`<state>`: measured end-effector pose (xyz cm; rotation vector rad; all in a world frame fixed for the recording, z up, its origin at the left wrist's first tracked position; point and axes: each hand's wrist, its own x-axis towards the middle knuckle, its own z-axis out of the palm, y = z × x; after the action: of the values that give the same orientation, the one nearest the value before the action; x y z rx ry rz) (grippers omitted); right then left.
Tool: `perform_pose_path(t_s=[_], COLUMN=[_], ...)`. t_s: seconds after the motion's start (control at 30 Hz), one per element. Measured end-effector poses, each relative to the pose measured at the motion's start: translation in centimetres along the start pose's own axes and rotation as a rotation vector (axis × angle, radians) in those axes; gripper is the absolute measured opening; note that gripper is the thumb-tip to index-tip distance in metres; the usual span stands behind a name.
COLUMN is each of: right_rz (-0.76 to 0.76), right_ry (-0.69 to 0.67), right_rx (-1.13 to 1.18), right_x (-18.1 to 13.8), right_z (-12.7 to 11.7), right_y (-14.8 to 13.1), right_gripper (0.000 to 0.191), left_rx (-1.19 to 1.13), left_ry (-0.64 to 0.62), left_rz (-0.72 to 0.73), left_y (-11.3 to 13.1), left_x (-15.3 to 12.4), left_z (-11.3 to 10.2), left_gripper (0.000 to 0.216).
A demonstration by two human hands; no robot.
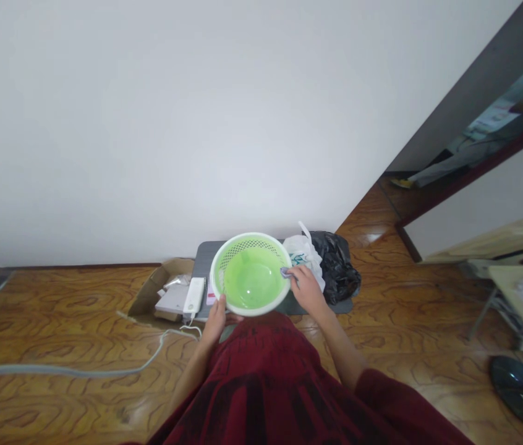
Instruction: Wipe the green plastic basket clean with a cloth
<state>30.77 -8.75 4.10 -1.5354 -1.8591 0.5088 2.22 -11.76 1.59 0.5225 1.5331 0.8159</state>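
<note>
Green, the basket [248, 281] over the desk [204, 253] has its rim held by your left hand [216, 318], but could tip if your right hand [305, 287], its grip pinching a cloth [284, 272], presses too hard opposite.

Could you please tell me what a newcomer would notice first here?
Probably the green plastic basket, low in the centre, held by the left hand. At its right edge, the right hand holds what looks like a small cloth. Further right lies a black plastic bag.
</note>
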Motion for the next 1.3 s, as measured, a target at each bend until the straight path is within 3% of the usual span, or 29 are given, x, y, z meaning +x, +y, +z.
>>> perform_pose_path(t_s=[0.27, 0.8, 1.3], right_rz=[0.054, 0.127, 0.104], right_ry=[0.076, -0.010, 0.071], right_rx=[-0.065, -0.031, -0.052], right_x=[2.5, -2.2, 2.4], right_z=[1.0, 0.3, 0.9], right_y=[0.7, -2.6, -0.2], right_gripper=[0.032, 0.027, 0.032], left_rx=[-0.015, -0.011, -0.024], left_ry=[0.004, -0.009, -0.027], left_rz=[0.005, 0.024, 0.021], left_y=[-0.4, -0.9, -0.7], left_x=[0.2, 0.5, 0.3], left_z=[-0.1, -0.2, -0.2], left_gripper=[0.047, 0.047, 0.044])
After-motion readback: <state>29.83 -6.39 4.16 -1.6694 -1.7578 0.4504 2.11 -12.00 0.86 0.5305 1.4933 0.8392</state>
